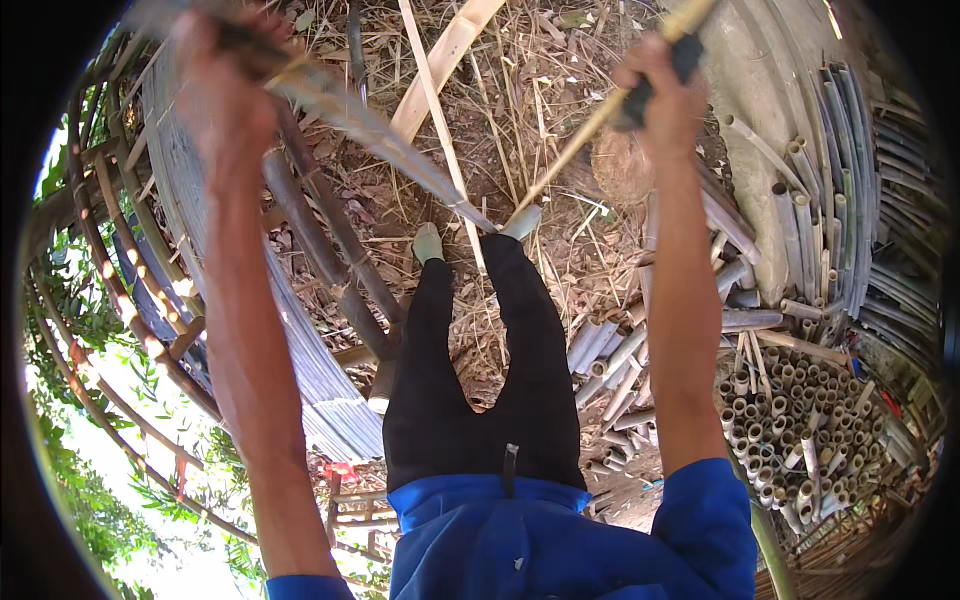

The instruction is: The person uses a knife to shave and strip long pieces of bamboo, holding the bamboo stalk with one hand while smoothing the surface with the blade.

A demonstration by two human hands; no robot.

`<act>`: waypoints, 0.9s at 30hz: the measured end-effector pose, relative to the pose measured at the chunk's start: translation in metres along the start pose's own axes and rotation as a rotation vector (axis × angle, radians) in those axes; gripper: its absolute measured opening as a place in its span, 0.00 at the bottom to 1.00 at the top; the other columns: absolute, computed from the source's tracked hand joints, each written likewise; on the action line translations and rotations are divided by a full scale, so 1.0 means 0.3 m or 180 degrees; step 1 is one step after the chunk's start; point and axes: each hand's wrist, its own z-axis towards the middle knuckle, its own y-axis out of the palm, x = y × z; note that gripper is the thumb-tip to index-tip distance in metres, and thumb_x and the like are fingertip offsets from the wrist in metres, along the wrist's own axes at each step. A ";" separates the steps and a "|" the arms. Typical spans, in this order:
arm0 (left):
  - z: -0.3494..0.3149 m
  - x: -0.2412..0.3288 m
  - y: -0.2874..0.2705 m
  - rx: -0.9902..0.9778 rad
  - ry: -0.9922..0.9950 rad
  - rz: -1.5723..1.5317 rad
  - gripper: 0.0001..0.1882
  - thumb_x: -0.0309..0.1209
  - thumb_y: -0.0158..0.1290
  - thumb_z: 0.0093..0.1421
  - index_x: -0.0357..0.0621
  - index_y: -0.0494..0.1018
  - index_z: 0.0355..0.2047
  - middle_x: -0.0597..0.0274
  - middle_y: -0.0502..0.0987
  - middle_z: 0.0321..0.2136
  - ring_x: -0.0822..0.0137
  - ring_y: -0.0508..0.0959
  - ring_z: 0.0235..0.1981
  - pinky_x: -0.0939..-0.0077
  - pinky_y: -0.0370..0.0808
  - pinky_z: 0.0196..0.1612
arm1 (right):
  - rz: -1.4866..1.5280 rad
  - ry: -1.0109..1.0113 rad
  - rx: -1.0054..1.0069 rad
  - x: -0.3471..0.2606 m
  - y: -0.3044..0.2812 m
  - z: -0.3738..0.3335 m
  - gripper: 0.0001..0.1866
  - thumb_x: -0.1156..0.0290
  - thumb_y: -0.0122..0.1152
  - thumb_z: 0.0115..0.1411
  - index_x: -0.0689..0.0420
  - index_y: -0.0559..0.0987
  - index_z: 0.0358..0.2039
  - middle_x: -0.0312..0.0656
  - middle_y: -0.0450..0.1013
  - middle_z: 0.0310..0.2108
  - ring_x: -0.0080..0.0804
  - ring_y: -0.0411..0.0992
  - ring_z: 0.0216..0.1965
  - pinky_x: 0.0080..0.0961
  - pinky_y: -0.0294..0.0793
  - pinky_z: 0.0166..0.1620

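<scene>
Left hand [222, 75], far left, looked closed round a dark pad [250, 46] on a grey strip [400, 158]; blur hid finger detail from me. Right hand [668, 105], far right, had its fingers wrapped tight on a black pad [634, 105] round a pale strip [570, 150]. Both strips slanted nearer, ends converging by the right foot [522, 222]. I saw cut bamboo tubes [790, 425] stacked near right.

Two strips [563, 158] converge near feet [427, 244], twelve o'clock. Wood block [620, 167], one o'clock. Poles [850, 190], two. Tube pile [790, 435], four. Panel [312, 365], nine.
</scene>
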 end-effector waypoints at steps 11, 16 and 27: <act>-0.066 0.013 -0.174 -0.0317 -0.0494 -0.0404 0.10 0.22 0.45 0.70 0.40 0.73 0.49 0.54 0.79 0.51 0.62 0.79 0.52 0.67 0.77 0.59 | -0.0549 0.0176 0.0776 -0.075 -0.090 -0.075 0.18 0.62 0.72 0.61 0.62 0.75 0.38 0.45 0.81 0.31 0.32 0.81 0.34 0.29 0.84 0.41; -0.164 0.450 0.340 -0.0826 -0.0599 -0.0508 0.18 0.44 0.53 0.72 0.44 0.78 0.32 0.65 0.81 0.27 0.74 0.79 0.29 0.79 0.76 0.36 | -0.0933 0.0234 -0.0044 0.013 0.198 -0.105 0.32 0.43 0.77 0.52 0.60 0.79 0.40 0.39 0.80 0.29 0.28 0.79 0.26 0.29 0.83 0.38; -0.162 0.216 0.280 -0.0763 -0.0627 -0.1382 0.13 0.35 0.50 0.74 0.37 0.75 0.45 0.55 0.80 0.38 0.65 0.81 0.41 0.71 0.79 0.47 | -0.0607 0.0076 0.0139 0.027 0.177 -0.116 0.21 0.57 0.74 0.59 0.60 0.76 0.38 0.42 0.82 0.28 0.28 0.80 0.26 0.29 0.82 0.34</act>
